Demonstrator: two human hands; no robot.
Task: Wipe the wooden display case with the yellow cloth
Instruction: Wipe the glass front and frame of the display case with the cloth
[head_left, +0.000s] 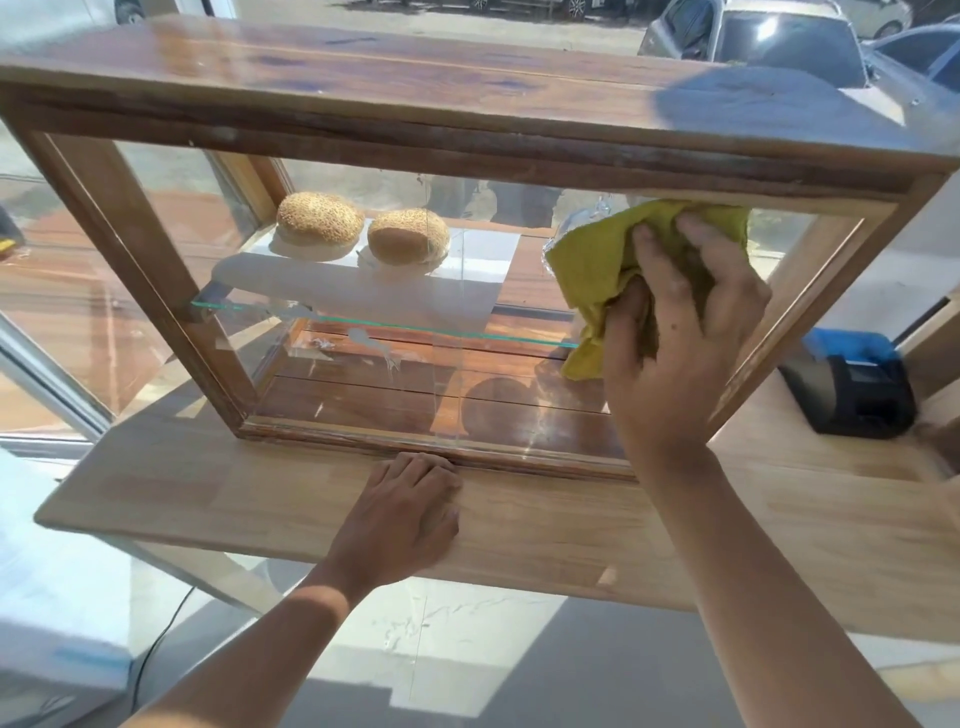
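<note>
On a pale wooden counter (519, 525) stands the wooden display case (363, 67), with a dark shiny top, brown frame and clear glass front. Two seeded buns (319, 218) sit on the glass shelf (363, 325) inside. Up at the right side of the glass, the right hand (675, 332) grips the crumpled yellow cloth (592, 260) and presses it there. The left hand (410, 509) rests on the counter, fingers loosely bent, holding nothing, fingertips touching the case's bottom edge.
</note>
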